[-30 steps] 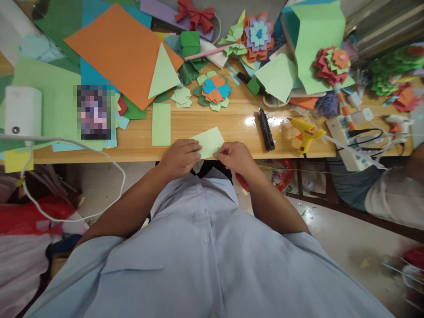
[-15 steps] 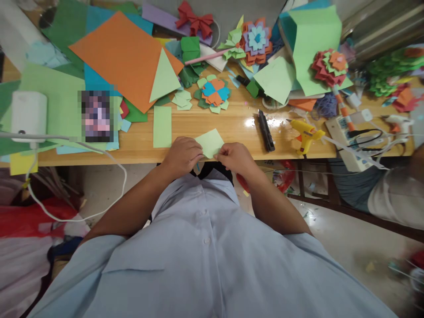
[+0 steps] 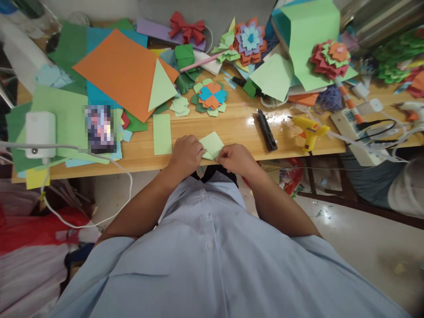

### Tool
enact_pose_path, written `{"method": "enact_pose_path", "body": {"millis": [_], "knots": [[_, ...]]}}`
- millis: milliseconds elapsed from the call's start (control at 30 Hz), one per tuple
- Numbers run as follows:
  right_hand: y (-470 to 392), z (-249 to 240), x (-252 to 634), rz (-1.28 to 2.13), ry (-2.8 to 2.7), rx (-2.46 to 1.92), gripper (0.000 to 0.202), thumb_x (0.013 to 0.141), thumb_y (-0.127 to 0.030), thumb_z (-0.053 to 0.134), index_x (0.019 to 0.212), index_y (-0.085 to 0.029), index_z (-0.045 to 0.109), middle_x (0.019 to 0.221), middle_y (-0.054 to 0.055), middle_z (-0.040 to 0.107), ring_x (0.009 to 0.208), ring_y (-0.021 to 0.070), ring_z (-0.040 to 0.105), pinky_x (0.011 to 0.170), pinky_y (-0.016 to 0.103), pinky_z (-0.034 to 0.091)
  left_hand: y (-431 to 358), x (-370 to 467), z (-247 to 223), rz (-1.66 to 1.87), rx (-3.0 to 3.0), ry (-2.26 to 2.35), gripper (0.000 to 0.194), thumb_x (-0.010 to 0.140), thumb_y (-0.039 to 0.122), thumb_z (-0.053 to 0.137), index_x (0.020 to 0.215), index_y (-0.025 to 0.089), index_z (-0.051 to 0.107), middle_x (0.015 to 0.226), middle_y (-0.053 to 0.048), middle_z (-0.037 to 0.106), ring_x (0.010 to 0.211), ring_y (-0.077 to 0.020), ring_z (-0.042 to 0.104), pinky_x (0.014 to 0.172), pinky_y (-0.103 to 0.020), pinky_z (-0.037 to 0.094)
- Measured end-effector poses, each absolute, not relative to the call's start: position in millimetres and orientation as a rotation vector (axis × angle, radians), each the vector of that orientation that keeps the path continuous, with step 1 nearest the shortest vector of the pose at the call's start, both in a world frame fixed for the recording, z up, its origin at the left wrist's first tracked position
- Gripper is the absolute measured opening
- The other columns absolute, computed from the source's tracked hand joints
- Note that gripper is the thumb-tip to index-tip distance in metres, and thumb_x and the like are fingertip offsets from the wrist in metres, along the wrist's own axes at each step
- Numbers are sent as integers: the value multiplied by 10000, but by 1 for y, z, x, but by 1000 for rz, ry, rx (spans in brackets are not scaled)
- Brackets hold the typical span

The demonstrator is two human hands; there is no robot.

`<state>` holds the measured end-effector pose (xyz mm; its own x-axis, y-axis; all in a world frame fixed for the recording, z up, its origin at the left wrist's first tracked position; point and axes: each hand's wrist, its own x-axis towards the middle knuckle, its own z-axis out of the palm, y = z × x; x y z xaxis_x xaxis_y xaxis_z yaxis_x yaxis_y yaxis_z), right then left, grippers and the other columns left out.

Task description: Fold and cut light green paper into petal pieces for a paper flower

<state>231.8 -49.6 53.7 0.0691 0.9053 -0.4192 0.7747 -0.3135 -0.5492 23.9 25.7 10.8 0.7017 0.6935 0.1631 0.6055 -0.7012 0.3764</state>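
Note:
A small light-green sheet of paper [image 3: 212,143] lies at the table's front edge between my hands, turned cornerwise, with a fold line across it. My left hand [image 3: 186,152] is closed on its left corner, fingers curled. Pinched at its lower right corner are the thumb and forefinger of my right hand [image 3: 236,157]. Left of my left hand lies a light-green paper strip [image 3: 162,134]. Beyond the sheet sits a layered paper flower [image 3: 212,95] in blue, orange and green, beside small cut green pieces [image 3: 179,106].
To the right lie a black utility knife [image 3: 266,130] and a yellow glue gun [image 3: 308,129] near a power strip [image 3: 357,137]. Coloured sheets, such as an orange one [image 3: 124,73], and a phone-like blurred object [image 3: 100,128] fill the left. A white cable [image 3: 130,181] hangs over the edge.
The view has tilted slightly. The light-green sheet now shows a fold across it, and my hands stay on its corners.

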Motion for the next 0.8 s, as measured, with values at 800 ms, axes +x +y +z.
{"method": "enact_pose_path", "body": {"millis": [800], "knots": [[-45, 58, 233, 1114, -1772, -2153, 175, 837, -252, 716, 664, -223, 709, 597, 9, 682, 613, 164, 604, 605, 293, 377, 19, 29, 15, 314, 2560, 1144, 164, 991, 268, 632, 883, 215, 744, 997, -93, 702, 984, -289, 622, 811, -455, 451]]}}
